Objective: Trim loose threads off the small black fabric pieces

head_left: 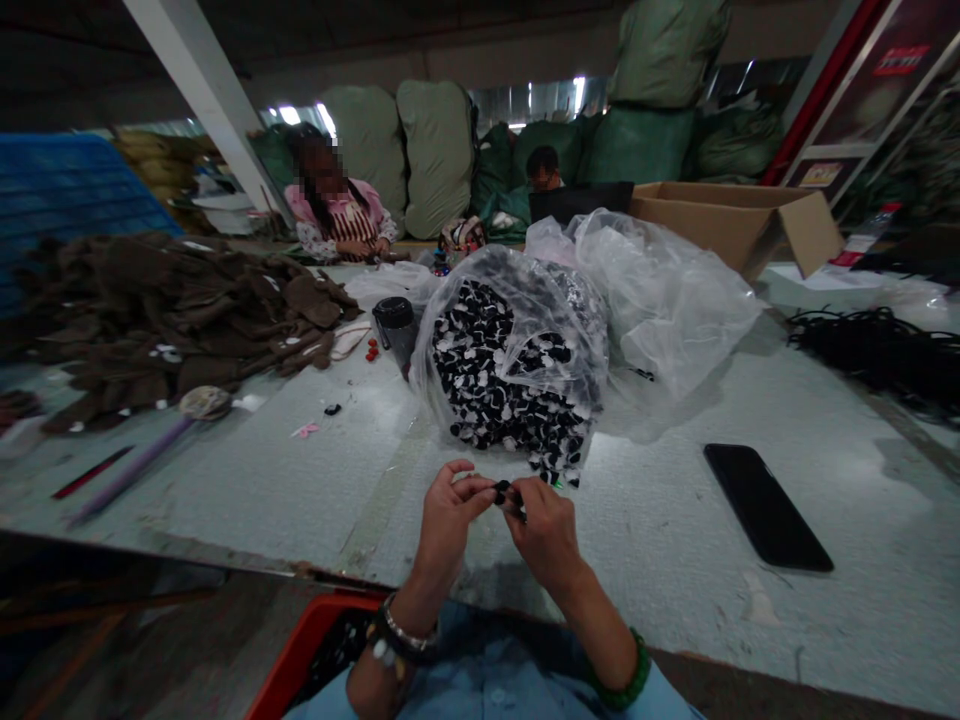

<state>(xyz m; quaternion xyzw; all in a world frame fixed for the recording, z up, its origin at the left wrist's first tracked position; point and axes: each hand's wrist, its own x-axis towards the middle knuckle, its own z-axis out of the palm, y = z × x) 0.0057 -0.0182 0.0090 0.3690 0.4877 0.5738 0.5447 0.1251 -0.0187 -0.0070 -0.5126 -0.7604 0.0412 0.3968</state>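
My left hand and my right hand meet above the table's near edge, their fingertips pinching a small black plastic piece between them. Its exact shape is mostly hidden by my fingers. Just beyond my hands lies a clear plastic bag packed with many small black-and-white pieces, a few spilling from its mouth toward my fingers. A second, looser clear bag lies behind it.
A black smartphone lies to my right, and black cords beyond it. Brown fabric is heaped at left. A cardboard box stands at the back. A seated person works across the table. An orange crate sits below my arms.
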